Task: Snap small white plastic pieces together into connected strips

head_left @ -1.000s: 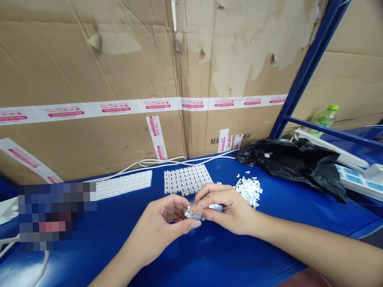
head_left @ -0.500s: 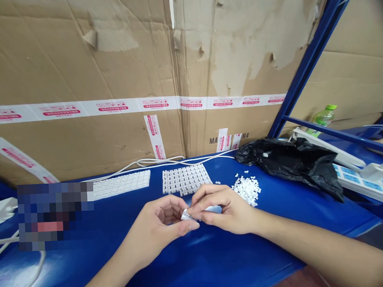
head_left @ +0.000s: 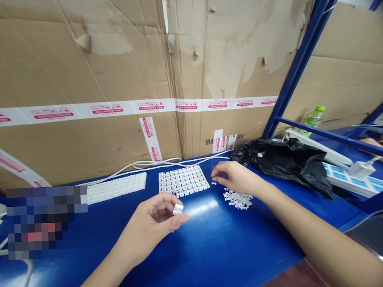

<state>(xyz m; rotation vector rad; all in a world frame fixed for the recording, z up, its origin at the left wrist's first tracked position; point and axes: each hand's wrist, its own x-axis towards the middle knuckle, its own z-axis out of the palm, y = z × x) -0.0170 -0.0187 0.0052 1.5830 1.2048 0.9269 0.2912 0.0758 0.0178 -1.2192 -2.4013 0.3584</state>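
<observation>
My left hand (head_left: 156, 219) is closed around a small white block (head_left: 178, 209) with dark markings, held between thumb and fingers above the blue table (head_left: 196, 249). Farther right and back, my right hand (head_left: 235, 176) is lowered to the tabletop with its fingertips drawn together. Just under those fingertips lies a tiny white piece (head_left: 214, 183); whether another is pinched between them is hidden. A loose pile of small white pieces (head_left: 238, 199) lies below my right hand. Behind my left hand, similar marked blocks (head_left: 183, 180) stand in neat rows.
White blocks in a flat array (head_left: 117, 187) lie at the back left, beside a pixelated patch. White cables (head_left: 157, 163) run along the cardboard wall (head_left: 115, 142). A black plastic bag (head_left: 281, 160), a power strip (head_left: 354, 176) and a bottle (head_left: 314, 118) are at right.
My right hand has left the block in my left hand and moved right and back to the loose pieces. My left hand keeps the block. The view has shifted slightly.
</observation>
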